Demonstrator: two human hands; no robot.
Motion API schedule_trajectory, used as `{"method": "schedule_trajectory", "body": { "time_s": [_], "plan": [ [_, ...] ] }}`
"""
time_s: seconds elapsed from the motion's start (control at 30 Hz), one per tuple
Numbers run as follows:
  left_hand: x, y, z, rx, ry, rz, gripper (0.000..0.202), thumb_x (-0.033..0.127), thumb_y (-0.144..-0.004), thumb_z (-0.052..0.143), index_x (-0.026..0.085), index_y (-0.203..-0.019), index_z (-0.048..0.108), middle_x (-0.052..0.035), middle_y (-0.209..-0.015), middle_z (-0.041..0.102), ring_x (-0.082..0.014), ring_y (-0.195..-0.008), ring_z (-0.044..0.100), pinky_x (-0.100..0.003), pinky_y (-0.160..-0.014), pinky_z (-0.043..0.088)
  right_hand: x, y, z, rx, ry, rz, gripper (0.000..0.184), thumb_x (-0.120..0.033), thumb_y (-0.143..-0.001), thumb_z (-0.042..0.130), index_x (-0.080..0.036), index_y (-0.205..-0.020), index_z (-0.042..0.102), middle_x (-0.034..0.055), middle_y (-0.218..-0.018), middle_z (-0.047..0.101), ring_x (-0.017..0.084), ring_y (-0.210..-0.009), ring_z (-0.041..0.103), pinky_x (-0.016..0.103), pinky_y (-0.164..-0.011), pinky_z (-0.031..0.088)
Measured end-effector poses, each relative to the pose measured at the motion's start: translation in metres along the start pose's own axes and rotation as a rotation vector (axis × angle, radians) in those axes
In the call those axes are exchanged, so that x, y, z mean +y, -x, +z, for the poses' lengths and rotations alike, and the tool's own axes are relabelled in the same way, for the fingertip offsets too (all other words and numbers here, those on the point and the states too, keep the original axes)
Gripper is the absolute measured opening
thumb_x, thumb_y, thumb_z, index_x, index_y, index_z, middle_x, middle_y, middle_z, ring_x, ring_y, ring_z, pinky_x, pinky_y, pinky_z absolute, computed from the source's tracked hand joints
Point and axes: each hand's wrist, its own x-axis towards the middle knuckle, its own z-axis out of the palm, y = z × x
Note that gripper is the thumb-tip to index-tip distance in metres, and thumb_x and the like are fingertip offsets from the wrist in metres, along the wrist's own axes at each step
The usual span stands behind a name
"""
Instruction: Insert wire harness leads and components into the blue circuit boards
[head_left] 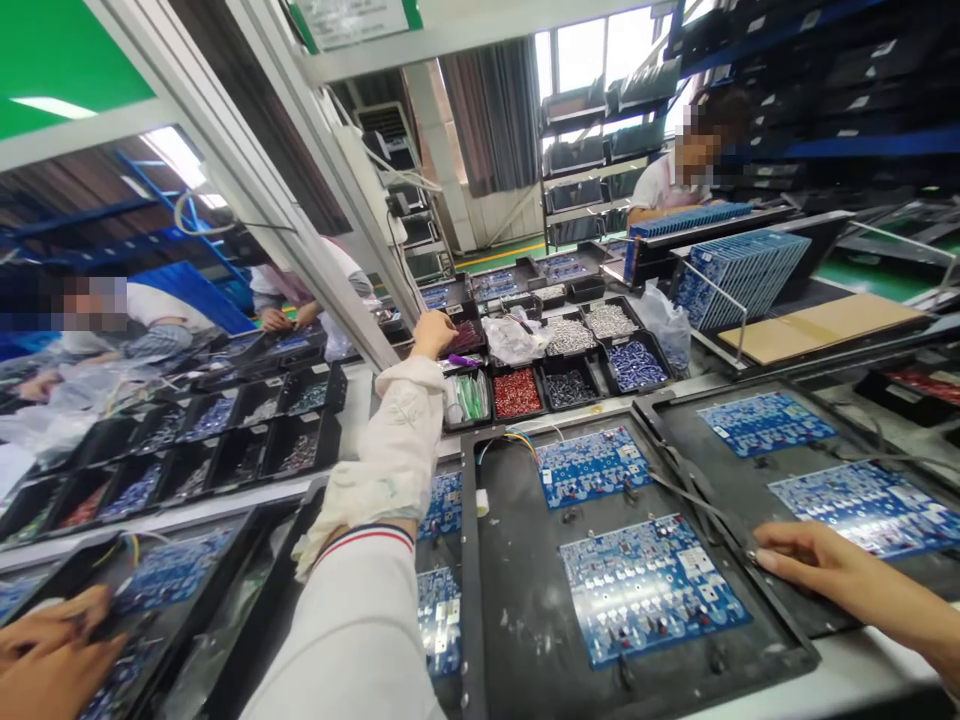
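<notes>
My left hand (433,333), at the end of a white sleeve, reaches far forward into a black bin of dark red parts (466,337). Its fingers curl down into the bin, and what they hold is hidden. My right hand (806,565) lies flat with fingers stretched out on the right rim of a black tray (517,600). This tray carries two blue circuit boards, one farther (592,465) and one nearer (649,590). A second tray (675,420) to the right holds two more blue boards (765,422).
Beyond the trays are black bins of red (516,392), green (471,396), blue (634,365) and silver (568,335) parts, with a plastic bag (514,340). A rack of blue boards (750,270) and cardboard (817,325) stand at the back right. Another person's hand (49,650) works bottom left; co-workers sit behind.
</notes>
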Motion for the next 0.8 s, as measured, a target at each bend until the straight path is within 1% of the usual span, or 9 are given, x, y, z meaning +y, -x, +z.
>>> {"method": "schedule_trajectory", "body": {
  "time_s": [0.1, 0.27, 0.37, 0.47, 0.57, 0.63, 0.7, 0.73, 0.8],
  "plan": [
    [-0.006, 0.001, -0.006, 0.002, 0.017, 0.024, 0.025, 0.029, -0.069, 0.066, 0.011, -0.085, 0.071, -0.0102, -0.088, 0.07, -0.0183, -0.086, 0.061, -0.024, -0.079, 0.044, -0.01, 0.001, 0.011, -0.254, -0.145, -0.082, 0.033, -0.057, -0.071, 0.053, -0.027, -0.06, 0.056, 0.0044, -0.065, 0.054, 0.021, -0.064, 0.054, 0.03, -0.058, 0.044],
    [-0.006, 0.004, -0.024, 0.041, 0.043, 0.046, 0.014, 0.02, -0.07, 0.062, 0.008, -0.076, 0.067, -0.011, -0.081, 0.069, -0.0197, -0.087, 0.06, -0.026, -0.082, 0.042, -0.031, 0.005, 0.031, -0.248, -0.157, -0.124, 0.033, -0.053, -0.074, 0.053, -0.022, -0.062, 0.054, 0.0013, -0.066, 0.052, 0.019, -0.066, 0.05, 0.028, -0.059, 0.041],
    [0.003, 0.023, -0.036, 0.068, 0.115, 0.055, 0.019, 0.014, -0.077, 0.05, 0.008, -0.089, 0.063, -0.0082, -0.08, 0.068, -0.0154, -0.079, 0.061, -0.023, -0.076, 0.043, -0.04, 0.01, 0.046, -0.224, -0.104, -0.174, 0.035, -0.052, -0.078, 0.049, -0.02, -0.063, 0.051, -0.0005, -0.064, 0.051, 0.017, -0.064, 0.049, 0.026, -0.058, 0.039],
    [0.022, 0.071, -0.044, 0.022, 0.28, 0.164, 0.022, 0.014, -0.08, 0.047, 0.011, -0.097, 0.06, -0.0035, -0.075, 0.066, -0.0127, -0.067, 0.06, -0.023, -0.068, 0.045, -0.045, 0.011, 0.05, -0.218, -0.021, -0.227, 0.036, -0.049, -0.084, 0.042, -0.02, -0.063, 0.047, -0.0011, -0.063, 0.052, 0.015, -0.062, 0.05, 0.024, -0.056, 0.038],
    [0.043, 0.143, -0.05, -0.125, 0.4, 0.479, 0.01, 0.014, -0.075, 0.055, 0.015, -0.081, 0.064, -0.0023, -0.078, 0.065, -0.0139, -0.076, 0.059, -0.025, -0.074, 0.044, -0.064, -0.003, 0.034, -0.326, 0.194, -0.329, 0.037, -0.046, -0.083, 0.047, -0.019, -0.057, 0.047, -0.0012, -0.055, 0.053, 0.013, -0.054, 0.049, 0.023, -0.052, 0.035],
    [0.057, 0.187, -0.052, -0.21, 0.408, 0.609, 0.011, 0.011, -0.075, 0.055, 0.017, -0.075, 0.065, -0.0019, -0.078, 0.064, -0.0136, -0.077, 0.058, -0.026, -0.074, 0.044, -0.093, -0.024, 0.022, -0.283, 0.378, -0.417, 0.037, -0.043, -0.078, 0.057, -0.019, -0.05, 0.049, -0.0002, -0.049, 0.052, 0.013, -0.05, 0.049, 0.024, -0.051, 0.034],
    [0.066, 0.218, -0.05, -0.226, 0.42, 0.663, 0.015, 0.008, -0.075, 0.054, 0.018, -0.074, 0.065, -0.002, -0.077, 0.063, -0.0138, -0.078, 0.057, -0.027, -0.074, 0.045, -0.133, -0.051, 0.02, -0.029, 0.364, -0.542, 0.029, -0.037, -0.083, 0.052, -0.019, -0.062, 0.059, 0.0038, -0.062, 0.062, 0.015, -0.061, 0.056, 0.024, -0.057, 0.038],
    [0.068, 0.227, -0.049, -0.211, 0.422, 0.672, 0.016, 0.007, -0.076, 0.054, 0.018, -0.074, 0.066, -0.0021, -0.077, 0.063, -0.0142, -0.079, 0.057, -0.027, -0.075, 0.045, -0.153, -0.064, 0.025, -0.044, 0.297, -0.649, 0.024, -0.035, -0.084, 0.051, -0.018, -0.073, 0.063, 0.0052, -0.072, 0.066, 0.016, -0.069, 0.059, 0.024, -0.061, 0.04],
    [0.066, 0.235, -0.045, -0.156, 0.403, 0.677, 0.015, 0.009, -0.077, 0.054, 0.018, -0.075, 0.066, -0.0027, -0.076, 0.063, -0.0155, -0.081, 0.055, -0.028, -0.075, 0.045, -0.189, -0.086, 0.046, -0.193, 0.17, -0.716, 0.021, -0.029, -0.086, 0.05, -0.016, -0.077, 0.064, 0.004, -0.068, 0.066, 0.013, -0.062, 0.059, 0.023, -0.059, 0.041]
  ]
}}
